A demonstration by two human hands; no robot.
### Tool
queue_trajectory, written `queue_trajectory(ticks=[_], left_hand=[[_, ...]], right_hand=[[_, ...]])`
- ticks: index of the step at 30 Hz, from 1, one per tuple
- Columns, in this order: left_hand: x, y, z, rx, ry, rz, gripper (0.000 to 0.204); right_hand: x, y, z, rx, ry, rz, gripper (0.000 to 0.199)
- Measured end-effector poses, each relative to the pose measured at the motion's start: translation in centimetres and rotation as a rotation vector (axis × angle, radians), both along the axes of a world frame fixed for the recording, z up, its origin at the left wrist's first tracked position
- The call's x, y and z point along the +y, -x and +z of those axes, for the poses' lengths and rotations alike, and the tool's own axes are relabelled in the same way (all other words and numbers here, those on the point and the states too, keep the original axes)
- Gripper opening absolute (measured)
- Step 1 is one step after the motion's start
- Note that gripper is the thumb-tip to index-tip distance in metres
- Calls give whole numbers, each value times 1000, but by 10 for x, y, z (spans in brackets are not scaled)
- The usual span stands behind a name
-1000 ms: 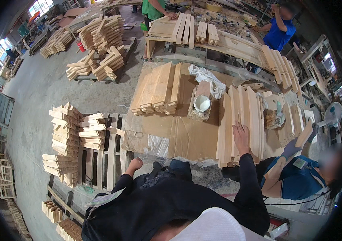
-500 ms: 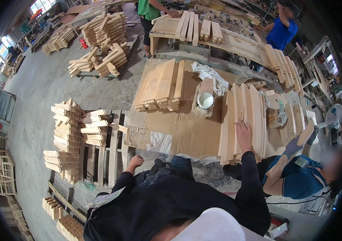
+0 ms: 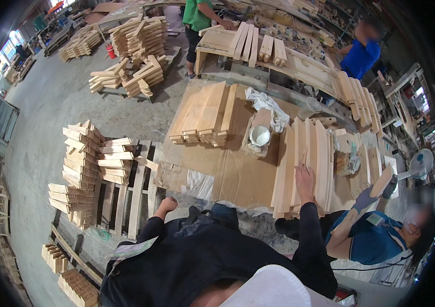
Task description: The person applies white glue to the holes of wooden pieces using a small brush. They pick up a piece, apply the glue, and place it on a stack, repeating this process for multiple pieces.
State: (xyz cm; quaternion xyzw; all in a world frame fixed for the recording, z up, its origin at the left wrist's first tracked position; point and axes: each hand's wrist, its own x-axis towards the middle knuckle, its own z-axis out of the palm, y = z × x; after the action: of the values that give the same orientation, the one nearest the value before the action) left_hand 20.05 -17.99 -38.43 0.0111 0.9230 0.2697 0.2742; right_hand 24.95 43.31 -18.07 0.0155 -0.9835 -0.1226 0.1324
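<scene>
My right hand (image 3: 305,183) rests over a row of long pale wooden boards (image 3: 282,176) laid side by side on the cardboard-covered table. From its fingertips a thin stick (image 3: 304,155) points away along the boards; its exact kind is too small to make out. My left hand (image 3: 168,205) is curled into a fist beside the table's near edge, with nothing showing in it. Left of the boards stands a white pot (image 3: 260,135) with pale contents, set on a rough wooden block. A stack of boards (image 3: 205,113) lies farther left on the cardboard (image 3: 238,171).
A white cloth (image 3: 273,110) lies behind the pot. At the right, a gloved co-worker (image 3: 368,233) holds a wooden piece (image 3: 382,182) near a fan (image 3: 421,163). Stacked wood pieces (image 3: 76,176) stand on a pallet (image 3: 136,197) at left. Two other people are across the far bench (image 3: 299,64).
The view has shifted slightly, moving the scene within the picture. My right hand stays on the boards and my left stays in a fist. The co-worker's wooden piece has tilted a little.
</scene>
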Motion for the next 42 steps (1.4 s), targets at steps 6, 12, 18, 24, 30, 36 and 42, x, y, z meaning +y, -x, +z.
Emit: queue_trajectory(ticks=[6,12,18,24,30,36,42], left_hand=[[6,4,9,-14,33,-20,33],[17,1,34,-8,-9,-22,34],[16,6,19,6,5,-91,36],[5,10,3,-113,-4,-179,34],[0,6,12,-118,9,-167,29],[-5,6,12,-173,17,-162,33],[-20,0,-5,-146,-18,-119,34]], right_hand=[[-1,0,2,29,68,14,25],[-2,-3,5,52,95,15,26],[-2,-5,6,63,43,3,25],[-6,-4,6,61,162,-5,25],[-7,-2,-2,43,244,-83,24],[-9,-3,2,44,165,-76,25],[-11,-3,-1,30,-21,-79,26]])
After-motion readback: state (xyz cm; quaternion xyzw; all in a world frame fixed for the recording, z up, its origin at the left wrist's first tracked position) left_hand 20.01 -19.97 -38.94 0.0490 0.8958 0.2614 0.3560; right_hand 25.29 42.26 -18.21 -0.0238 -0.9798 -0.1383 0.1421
